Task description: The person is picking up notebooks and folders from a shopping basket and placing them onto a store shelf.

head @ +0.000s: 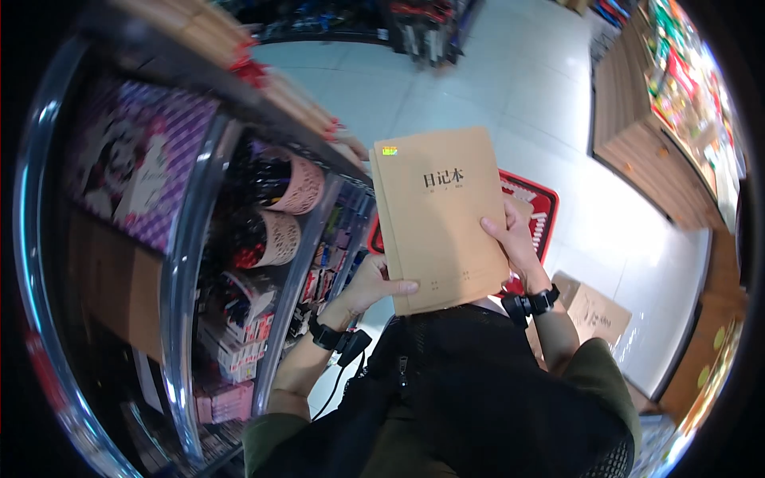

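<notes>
A small stack of brown kraft-cover notebooks (pixel 445 227) is held up in front of my body, its top cover bearing dark printed writing and a small bright sticker. My left hand (pixel 388 284) grips the lower left edge, thumb on the cover. At the right edge, my right hand (pixel 514 233) holds the stack with its thumb on top and its other fingers partly hidden behind. Beneath the notebooks, a red plastic shopping basket (pixel 547 209) shows on both sides, mostly hidden by them. Each wrist wears a black strapped device.
Shelving with metal edges (pixel 206 197) runs along the left, holding pink and cream perforated baskets (pixel 302 182), small boxes and a purple checked box (pixel 140 161). A wooden display counter (pixel 633 131) with bright packets stands at right. Cardboard boxes (pixel 597 310) lie on the tiled floor.
</notes>
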Demonstrator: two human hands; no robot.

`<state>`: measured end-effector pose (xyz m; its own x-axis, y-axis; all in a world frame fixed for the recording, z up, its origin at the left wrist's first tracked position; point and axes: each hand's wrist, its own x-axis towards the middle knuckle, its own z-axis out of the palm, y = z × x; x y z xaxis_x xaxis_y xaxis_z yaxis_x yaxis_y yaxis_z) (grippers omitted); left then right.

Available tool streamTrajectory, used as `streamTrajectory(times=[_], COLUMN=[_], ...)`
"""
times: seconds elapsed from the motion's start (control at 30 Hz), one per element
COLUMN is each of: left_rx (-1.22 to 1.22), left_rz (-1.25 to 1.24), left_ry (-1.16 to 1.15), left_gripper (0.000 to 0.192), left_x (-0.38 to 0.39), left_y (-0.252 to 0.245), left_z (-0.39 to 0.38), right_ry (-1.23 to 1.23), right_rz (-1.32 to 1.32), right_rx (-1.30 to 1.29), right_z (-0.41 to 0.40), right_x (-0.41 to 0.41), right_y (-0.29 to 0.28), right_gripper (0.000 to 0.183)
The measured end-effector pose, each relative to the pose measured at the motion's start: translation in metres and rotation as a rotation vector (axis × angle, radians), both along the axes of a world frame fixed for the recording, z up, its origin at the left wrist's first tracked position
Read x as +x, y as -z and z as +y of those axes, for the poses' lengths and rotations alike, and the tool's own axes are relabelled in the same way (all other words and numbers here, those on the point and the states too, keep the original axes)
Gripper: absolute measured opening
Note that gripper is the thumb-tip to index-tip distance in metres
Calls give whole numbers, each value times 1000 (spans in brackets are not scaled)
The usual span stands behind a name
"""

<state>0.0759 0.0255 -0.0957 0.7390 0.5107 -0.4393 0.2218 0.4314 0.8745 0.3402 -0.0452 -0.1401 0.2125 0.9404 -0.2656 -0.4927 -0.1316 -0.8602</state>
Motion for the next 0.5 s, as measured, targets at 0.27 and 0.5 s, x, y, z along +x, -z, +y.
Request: streamTrajectory(times=[0.27, 0.5], left_rx=[61, 191], left_rz=[8, 2], left_ry=[-35, -160], left_gripper=[29, 33], left_x=[-75, -122], left_y=[-73, -136], left_z=[-28, -65], right_ry=[-251, -433], right_rz=[-151, -128], right_rx=[173, 336], right_z=[22, 36], right_x=[-56, -99], right_y=[-60, -95], right_gripper=[49, 59])
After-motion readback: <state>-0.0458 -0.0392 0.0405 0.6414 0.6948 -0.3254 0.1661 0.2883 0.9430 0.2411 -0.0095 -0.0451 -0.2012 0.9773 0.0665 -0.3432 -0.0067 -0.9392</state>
